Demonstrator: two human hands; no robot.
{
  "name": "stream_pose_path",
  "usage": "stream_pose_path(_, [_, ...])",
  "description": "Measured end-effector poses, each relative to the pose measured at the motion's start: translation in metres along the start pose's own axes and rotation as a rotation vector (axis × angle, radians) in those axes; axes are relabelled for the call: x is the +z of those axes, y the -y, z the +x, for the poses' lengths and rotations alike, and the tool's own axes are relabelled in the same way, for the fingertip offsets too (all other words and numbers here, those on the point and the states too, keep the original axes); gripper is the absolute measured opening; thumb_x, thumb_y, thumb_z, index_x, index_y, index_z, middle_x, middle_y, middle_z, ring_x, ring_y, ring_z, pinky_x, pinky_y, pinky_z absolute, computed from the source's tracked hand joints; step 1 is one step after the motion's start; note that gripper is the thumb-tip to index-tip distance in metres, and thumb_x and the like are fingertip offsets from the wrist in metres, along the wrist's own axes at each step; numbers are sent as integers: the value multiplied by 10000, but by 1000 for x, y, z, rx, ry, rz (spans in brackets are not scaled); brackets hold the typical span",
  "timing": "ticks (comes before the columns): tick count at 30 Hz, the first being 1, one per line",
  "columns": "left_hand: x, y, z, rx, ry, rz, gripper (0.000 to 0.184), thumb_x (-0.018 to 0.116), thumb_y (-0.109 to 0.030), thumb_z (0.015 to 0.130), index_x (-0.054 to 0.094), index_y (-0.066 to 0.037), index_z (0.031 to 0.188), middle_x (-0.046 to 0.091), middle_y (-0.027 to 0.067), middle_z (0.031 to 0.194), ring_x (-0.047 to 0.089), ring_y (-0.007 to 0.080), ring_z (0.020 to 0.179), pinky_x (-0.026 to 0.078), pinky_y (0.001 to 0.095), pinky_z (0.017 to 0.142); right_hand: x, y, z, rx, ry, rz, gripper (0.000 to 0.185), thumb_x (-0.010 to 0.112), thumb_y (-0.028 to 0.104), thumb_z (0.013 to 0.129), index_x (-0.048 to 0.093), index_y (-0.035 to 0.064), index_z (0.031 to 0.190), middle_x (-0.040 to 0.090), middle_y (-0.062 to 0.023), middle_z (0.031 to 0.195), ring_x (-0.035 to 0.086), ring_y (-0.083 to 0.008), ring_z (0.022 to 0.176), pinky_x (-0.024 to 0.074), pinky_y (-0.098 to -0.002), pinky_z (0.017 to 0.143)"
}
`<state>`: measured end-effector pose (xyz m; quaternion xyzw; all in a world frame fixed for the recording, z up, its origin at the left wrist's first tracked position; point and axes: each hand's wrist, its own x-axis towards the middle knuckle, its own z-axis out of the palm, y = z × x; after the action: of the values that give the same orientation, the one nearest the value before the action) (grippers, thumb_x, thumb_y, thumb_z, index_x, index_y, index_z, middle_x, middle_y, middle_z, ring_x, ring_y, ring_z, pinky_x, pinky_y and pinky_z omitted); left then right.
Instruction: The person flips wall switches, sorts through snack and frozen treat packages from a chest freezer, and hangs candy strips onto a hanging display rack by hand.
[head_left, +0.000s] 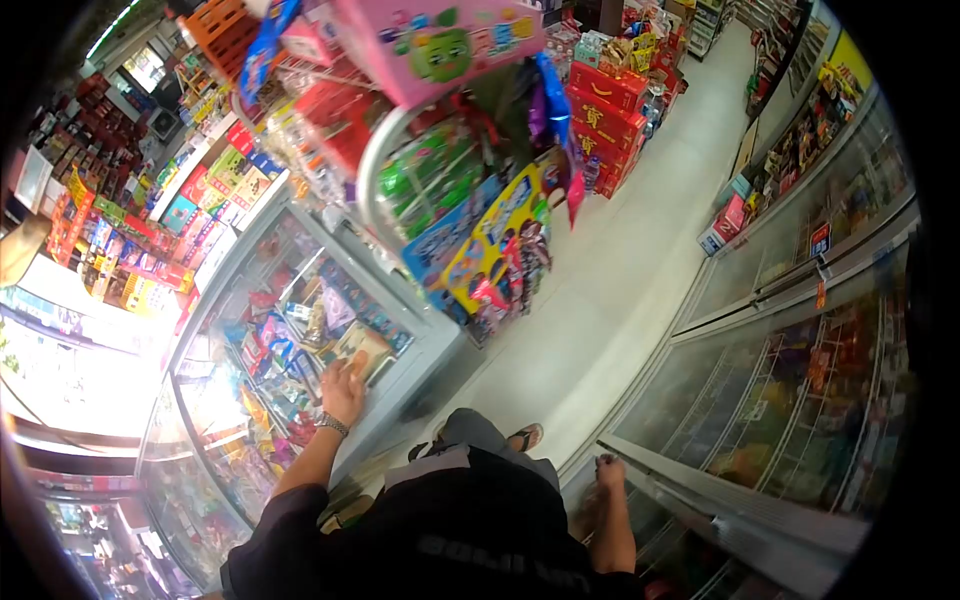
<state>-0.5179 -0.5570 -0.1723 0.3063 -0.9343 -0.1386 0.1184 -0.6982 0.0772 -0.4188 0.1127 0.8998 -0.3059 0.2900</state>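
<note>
My left hand [343, 392] lies with its fingers stretched out on the glass top of a chest freezer [440, 340]. Beneath the glass are several packaged goods in bright wrappers, among them a tan box [362, 350] close to my fingertips. On the other side of my body, my right hand [608, 472] is closed beside the frame of a glass-fronted cooler door [680, 485]. Whether its fingers grip the door edge or some small thing is hidden.
Hanging candy packs [500, 235] and a pink box [450, 45] crowd the freezer's far end. Red cartons [608, 125] are stacked beside the pale tiled aisle [620, 260]. Tall glass coolers [780, 400] line the right side. Boxed goods [215, 185] stand on shelves at left.
</note>
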Motion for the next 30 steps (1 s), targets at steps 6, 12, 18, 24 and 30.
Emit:
stream_pose_path(6, [85,-196,54,501,340,-338,248,688,-162,870,668,-98,1108,659,123,1139,587,283,1177,340,553,1117,-95,94,117,-113,-88,207,278,628,209,931,650,-25,1080,692,-147,927,664,-253,787,529,-361,704])
stream_pose_path(12, [131,-323,144,487,511,-495,326,677,-237,892,641,-75,1172,637,141,1178,578,323,1169,414,462,1055,-135,149,141,-34,74,337,222,626,193,942,628,26,1088,647,-52,838,626,-154,717,521,-306,608])
stream_pose_path(18, [133,-371,178,213,667,-521,352,616,-270,911,598,-99,1217,658,144,1129,620,326,1058,500,422,920,-159,47,224,67,288,262,144,664,116,894,661,20,1001,643,-57,793,610,-164,679,481,-311,595])
stream_pose_path(24, [197,-311,66,-732,-194,-798,312,652,-155,931,571,-56,1216,664,90,1115,627,167,1014,507,315,833,-243,140,340,-119,548,-379,315,665,259,886,706,-27,1011,727,-190,896,703,-308,829,531,-394,737])
stream_pose_path(30, [87,-355,130,-671,-898,-896,519,732,-193,895,496,-12,1320,636,79,1168,599,164,1045,495,322,873,-277,309,453,-837,259,-633,304,585,312,910,709,40,965,706,-184,852,676,-382,863,523,-467,792])
